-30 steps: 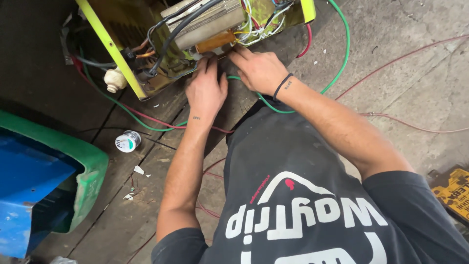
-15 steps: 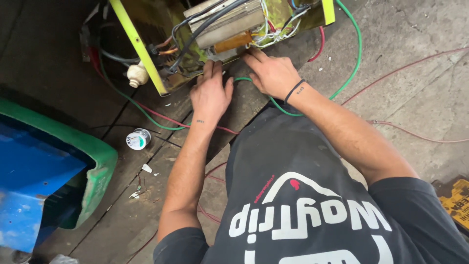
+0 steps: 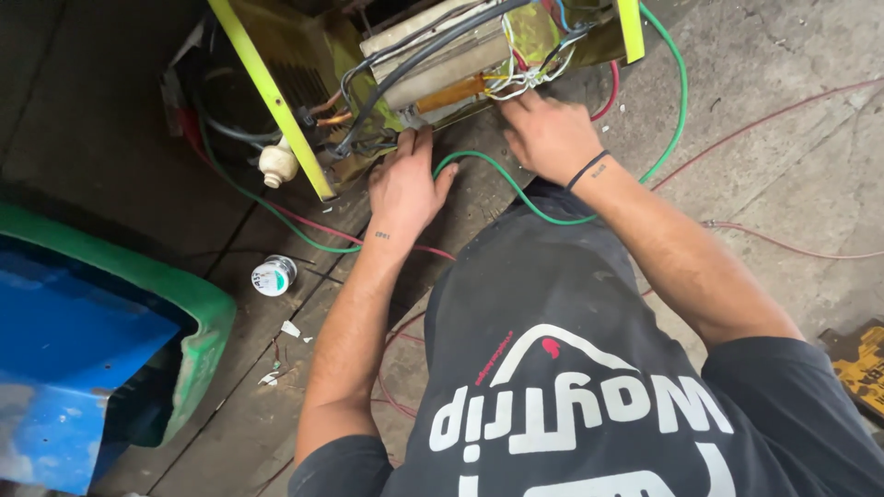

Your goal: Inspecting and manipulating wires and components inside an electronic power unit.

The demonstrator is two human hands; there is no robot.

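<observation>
The left hand point(image 3: 402, 189) is laid flat, fingers loosely spread, against the lower edge of the yellow-framed machine point(image 3: 433, 69); nothing is gripped. The right hand point(image 3: 548, 133) is pressed at the white wire bundle point(image 3: 520, 78) just above it, fingertips curled; a grip cannot be told. A green hose point(image 3: 488, 175) is looped between both hands. A small round tin point(image 3: 273, 275) is seen on the floor well below the left hand.

blue-green tub point(image 3: 101, 350), small round tin point(image 3: 273, 275)

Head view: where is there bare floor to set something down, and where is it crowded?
Bare concrete lies right of the green cable. Crowded: wires around the left hand, right hand and yellow-framed machine.
</observation>
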